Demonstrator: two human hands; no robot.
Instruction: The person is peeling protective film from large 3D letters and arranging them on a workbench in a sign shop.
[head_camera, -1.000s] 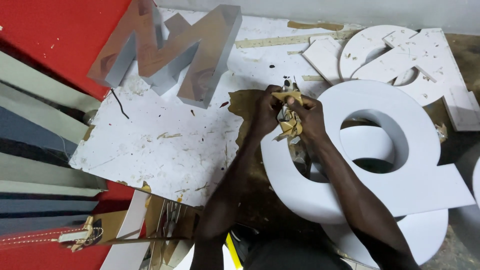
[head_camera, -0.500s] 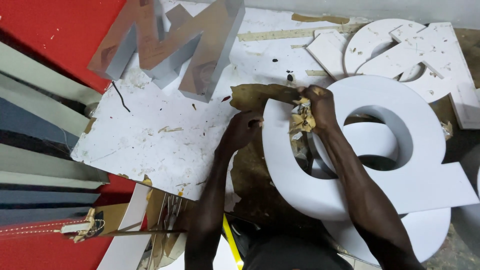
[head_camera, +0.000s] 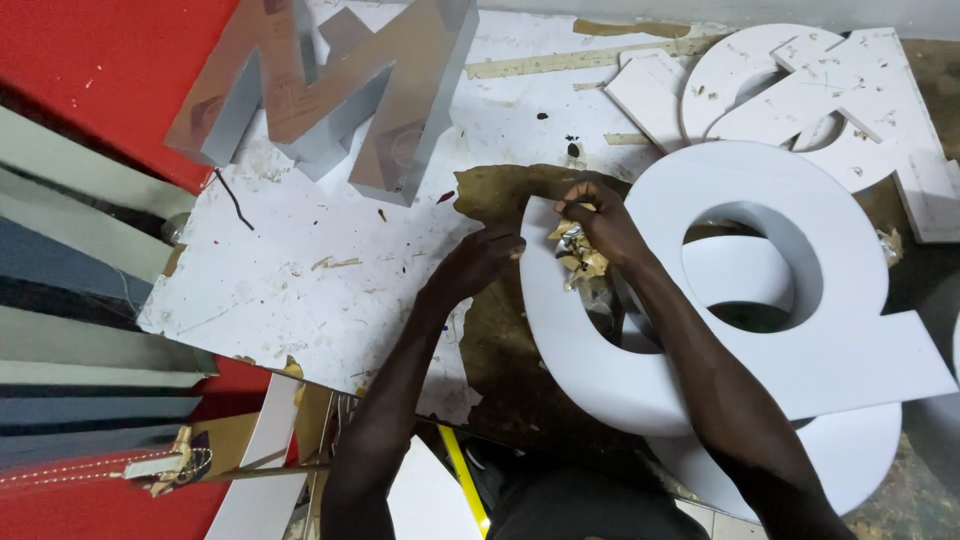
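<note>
— On the worn white board (head_camera: 300, 290), toward three o'clock of the frame's middle, a large white letter (head_camera: 800, 330) is laid flat. How is it turned?

— Its round body is spread across the board's edge and a dark brown patch (head_camera: 520, 380), and its tail is pointed toward four o'clock. The long axis is run from ten o'clock to four o'clock. A second white shape (head_camera: 820, 460) is seen underneath it, toward five o'clock.

— What is done by the hands?

— The right hand (head_camera: 600, 225) is closed on a crumpled wad of brownish scrap (head_camera: 578, 258) at the letter's nine o'clock rim. The left hand (head_camera: 482, 262) is held just beside it at nine o'clock, fingers curled together at the rim; whether anything is pinched there cannot be told.

— And the surface?

— The board is scuffed, speckled and chipped at its corners. A grey, zigzag channel letter (head_camera: 330, 90) with a brown face is stood at eleven o'clock. More white cut letters (head_camera: 800, 90) are piled at one o'clock, dusted with chips. A red panel (head_camera: 90, 70) is seen at ten o'clock, grey slats (head_camera: 70, 290) at nine o'clock, and a yellow strip (head_camera: 462, 480) at six o'clock.

— Any containers?

— The channel letter is the only hollow thing to be made out; what is inside it cannot be told.
</note>
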